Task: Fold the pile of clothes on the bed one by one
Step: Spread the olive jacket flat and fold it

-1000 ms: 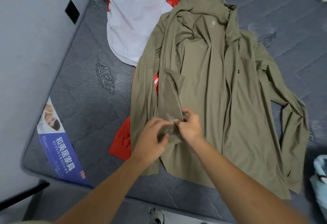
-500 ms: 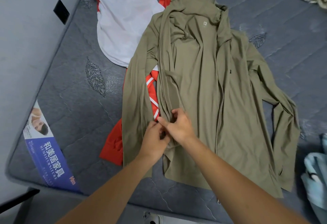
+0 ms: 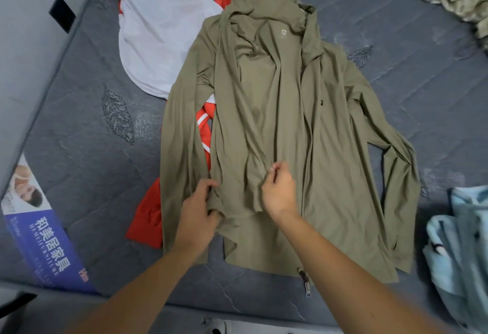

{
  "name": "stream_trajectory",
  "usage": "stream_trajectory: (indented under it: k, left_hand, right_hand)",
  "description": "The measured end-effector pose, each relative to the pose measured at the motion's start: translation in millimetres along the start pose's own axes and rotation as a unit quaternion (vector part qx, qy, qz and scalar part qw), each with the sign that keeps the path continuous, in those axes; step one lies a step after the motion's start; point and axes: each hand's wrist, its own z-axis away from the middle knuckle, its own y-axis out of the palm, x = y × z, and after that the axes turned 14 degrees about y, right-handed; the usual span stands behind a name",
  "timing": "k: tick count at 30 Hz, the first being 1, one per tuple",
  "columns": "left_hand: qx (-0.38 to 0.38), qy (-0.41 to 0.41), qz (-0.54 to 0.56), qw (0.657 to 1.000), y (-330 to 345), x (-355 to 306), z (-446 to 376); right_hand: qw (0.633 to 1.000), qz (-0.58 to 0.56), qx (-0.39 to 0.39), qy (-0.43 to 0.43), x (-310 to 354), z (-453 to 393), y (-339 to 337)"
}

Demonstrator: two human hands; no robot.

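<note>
Two bare forearms, no sleeves, rings or watch.

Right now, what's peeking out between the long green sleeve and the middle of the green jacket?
In the head view, a red garment with white stripes shows in the gap between the olive jacket and its left sleeve.

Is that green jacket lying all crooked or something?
Yes. The olive jacket is rumpled: its front panel is bunched in loose folds, and one sleeve is flung out to the side. It lies on top of a red and white garment. The left hand grips its edge; the right hand pinches the cloth.
</note>
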Motion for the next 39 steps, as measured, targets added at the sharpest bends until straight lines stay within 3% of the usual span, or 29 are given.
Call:
stream_trajectory:
  k: [5,7,14,17,20,24,28,34,39]
  left_hand:
    - [0.037,0.035,-0.124,0.991,-40.1,18.8,41.3]
    - [0.073,0.020,-0.146,0.986,-46.5,24.1,57.6]
    - [0.142,-0.005,-0.228,0.963,-33.3,24.4,72.0]
    - [0.135,0.112,-0.365,0.914,-27.1,14.3,77.8]
    - [0.182,0.215,-0.357,0.891,-11.6,5.1,75.3]
    - [0.260,0.232,-0.410,0.843,8.5,31.9,65.3]
    - [0.217,0.250,-0.406,0.852,-0.2,46.0,64.5]
    - [0.189,0.173,-0.397,0.882,-33.9,18.8,75.1]
    - [0.228,0.219,-0.307,0.898,32.6,-27.5,39.7]
  right_hand:
    - [0.991,0.086,-0.020,0.101,-83.7,21.5,-49.9]
    - [0.986,0.135,-0.026,0.100,-106.9,36.9,-64.4]
    - [0.945,0.320,-0.051,-0.040,-131.0,57.0,-62.6]
    - [0.915,0.376,-0.067,-0.129,-127.1,55.2,-59.2]
    - [0.895,0.398,-0.005,-0.201,-126.6,49.8,-48.3]
    - [0.878,0.418,0.026,-0.231,-133.9,40.2,-42.4]
    - [0.877,0.413,0.028,-0.242,-131.7,34.2,-47.9]
    - [0.873,0.420,0.024,-0.247,-108.8,14.5,-44.4]
    - [0.881,0.390,-0.008,-0.268,-78.0,-16.8,-36.2]
